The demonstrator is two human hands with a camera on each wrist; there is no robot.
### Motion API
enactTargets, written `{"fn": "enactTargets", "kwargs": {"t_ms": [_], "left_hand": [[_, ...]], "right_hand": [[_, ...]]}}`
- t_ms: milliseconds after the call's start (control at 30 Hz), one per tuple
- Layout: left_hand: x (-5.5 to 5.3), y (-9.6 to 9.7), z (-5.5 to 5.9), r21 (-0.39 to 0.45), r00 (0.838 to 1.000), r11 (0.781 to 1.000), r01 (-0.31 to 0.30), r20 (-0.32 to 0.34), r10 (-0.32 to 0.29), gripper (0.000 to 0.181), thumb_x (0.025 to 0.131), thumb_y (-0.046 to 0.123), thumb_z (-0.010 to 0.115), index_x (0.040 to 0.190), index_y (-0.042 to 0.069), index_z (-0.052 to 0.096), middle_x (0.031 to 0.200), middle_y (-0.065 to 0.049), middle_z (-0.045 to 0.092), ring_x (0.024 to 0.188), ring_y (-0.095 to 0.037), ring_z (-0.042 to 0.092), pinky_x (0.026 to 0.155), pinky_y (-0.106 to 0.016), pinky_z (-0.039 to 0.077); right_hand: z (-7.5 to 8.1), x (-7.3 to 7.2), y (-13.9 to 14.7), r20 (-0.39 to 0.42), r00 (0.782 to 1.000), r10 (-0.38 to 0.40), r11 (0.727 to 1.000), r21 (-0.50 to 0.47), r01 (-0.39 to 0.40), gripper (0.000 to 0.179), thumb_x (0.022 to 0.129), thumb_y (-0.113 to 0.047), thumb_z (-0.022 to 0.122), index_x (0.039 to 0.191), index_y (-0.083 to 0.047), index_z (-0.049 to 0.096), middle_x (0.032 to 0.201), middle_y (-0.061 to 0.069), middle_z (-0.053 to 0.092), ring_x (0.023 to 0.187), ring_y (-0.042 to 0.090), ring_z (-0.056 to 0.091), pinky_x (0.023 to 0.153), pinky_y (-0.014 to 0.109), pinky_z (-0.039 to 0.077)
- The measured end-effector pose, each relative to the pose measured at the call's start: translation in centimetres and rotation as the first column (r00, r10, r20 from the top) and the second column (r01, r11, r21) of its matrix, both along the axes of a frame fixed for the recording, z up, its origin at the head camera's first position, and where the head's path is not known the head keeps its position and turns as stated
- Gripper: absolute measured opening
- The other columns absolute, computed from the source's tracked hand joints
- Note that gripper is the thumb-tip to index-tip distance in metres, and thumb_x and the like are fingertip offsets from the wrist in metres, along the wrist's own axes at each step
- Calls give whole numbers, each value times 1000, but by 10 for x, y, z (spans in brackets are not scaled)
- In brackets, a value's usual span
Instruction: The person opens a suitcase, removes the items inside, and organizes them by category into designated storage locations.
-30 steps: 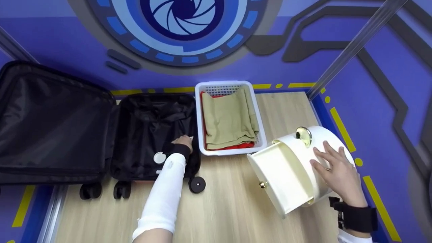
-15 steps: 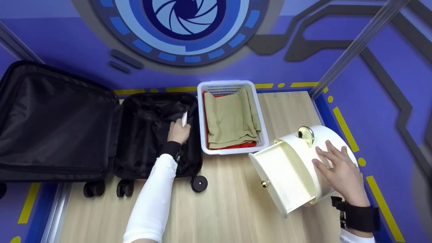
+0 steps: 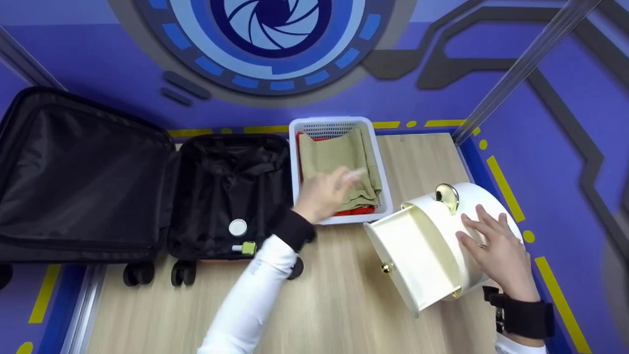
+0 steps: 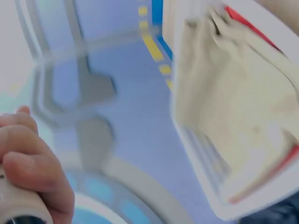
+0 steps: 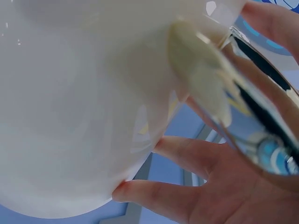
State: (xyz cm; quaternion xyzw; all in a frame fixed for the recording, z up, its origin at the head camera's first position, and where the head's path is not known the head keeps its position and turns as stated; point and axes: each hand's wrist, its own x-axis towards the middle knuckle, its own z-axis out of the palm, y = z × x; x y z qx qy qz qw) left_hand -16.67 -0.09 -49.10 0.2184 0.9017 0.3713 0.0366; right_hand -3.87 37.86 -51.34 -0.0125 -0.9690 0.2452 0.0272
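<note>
My left hand (image 3: pixel 322 191) grips a small white tube-like item (image 3: pixel 351 175) above the white basket (image 3: pixel 293 162); motion blurs it. In the left wrist view this item (image 4: pixel 18 200) looks pale and cylindrical with a dark end. Folded khaki cloth (image 3: pixel 329 155) lies in the basket over red cloth (image 3: pixel 355 211). On the right, my right hand (image 3: pixel 496 250) rests spread on a rounded white storage box (image 3: pixel 442 221). Its drawer (image 3: pixel 415 260) is pulled out, with a gold knob (image 3: pixel 385 268) in front. A shiny gold handle (image 3: pixel 447 197) tops the box.
An open black suitcase (image 3: pixel 231 196) lies left of the basket, its lid (image 3: pixel 88 182) spread flat. Inside are a round white disc-shaped item (image 3: pixel 238 227) and a small yellow-green piece (image 3: pixel 248 248) with a pale tip. Blue-purple walls (image 3: pixel 314 105) border the wooden table (image 3: pixel 334 295).
My left hand has lifted the white tube-like item from the suitcase and carried it right, over the basket. The right hand stays on the white box.
</note>
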Motion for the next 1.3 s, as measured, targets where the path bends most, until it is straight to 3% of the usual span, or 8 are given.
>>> {"fn": "enactTargets", "kwargs": {"t_ms": [133, 233, 433, 667, 800, 900, 1100, 1300], "left_hand": [[24, 45, -2, -177, 978, 966, 190, -57, -202, 44, 118, 53, 47, 127, 20, 75, 111, -1, 84, 95, -22, 79, 82, -40, 63], [41, 73, -9, -314, 939, 910, 271, -123, -322, 45, 115, 60, 51, 130, 25, 76, 118, 7, 83, 97, -12, 79, 78, -28, 60], [72, 113, -28, -487, 833, 818, 306, -280, -478, 53, 106, 69, 54, 144, 37, 73, 122, 15, 74, 105, -3, 68, 91, -20, 47], [92, 130, -48, -609, 732, 720, 332, -316, -604, 44, 109, 69, 56, 137, 44, 77, 118, 18, 73, 104, -1, 69, 91, -23, 45], [93, 132, -52, -658, 706, 682, 319, -316, -634, 29, 102, 61, 61, 111, 42, 82, 104, 20, 74, 94, -2, 70, 82, -26, 44], [93, 134, -53, -677, 711, 661, 324, -287, -642, 23, 99, 54, 63, 95, 40, 81, 98, 20, 74, 89, -3, 70, 77, -27, 42], [94, 131, -53, -654, 722, 681, 329, -291, -628, 21, 102, 47, 63, 100, 39, 82, 101, 19, 74, 94, -4, 71, 82, -26, 45], [88, 110, -45, -494, 728, 806, 326, -413, -547, 20, 106, 40, 68, 119, 33, 81, 113, 14, 74, 105, -5, 70, 100, -25, 52]], "right_hand": [[0, 1, 0, -9, 1000, -4, 1000, -3, 4, 49, 103, -29, 82, 143, -2, 74, 168, 31, 51, 153, 77, 32, 55, 48, 54], [0, 1, -1, -16, 1000, -3, 1000, -6, 3, 49, 103, -30, 81, 143, -3, 75, 168, 30, 52, 154, 77, 33, 59, 55, 57], [2, 0, -3, -11, 1000, -6, 1000, 13, 6, 51, 105, -35, 79, 145, -4, 73, 169, 29, 51, 154, 75, 34, 74, 74, 59], [3, -1, -5, 8, 1000, -21, 999, 25, 20, 52, 104, -35, 80, 147, -5, 72, 170, 28, 50, 157, 73, 33, 92, 86, 52], [3, -1, -4, 16, 999, -29, 999, 17, 28, 53, 104, -35, 80, 147, -5, 72, 171, 28, 50, 158, 72, 32, 94, 86, 50], [3, -1, -4, 23, 999, -36, 999, 5, 36, 53, 104, -35, 80, 147, -4, 72, 171, 28, 49, 159, 72, 31, 97, 88, 47], [1, 1, -3, 8, 999, -32, 999, 0, 32, 53, 104, -37, 80, 145, -5, 74, 169, 28, 51, 156, 73, 34, 68, 62, 58], [3, 2, -1, -4, 999, -34, 999, -4, 34, 54, 105, -41, 79, 145, -5, 74, 169, 28, 52, 157, 72, 34, 56, 42, 50]]}}
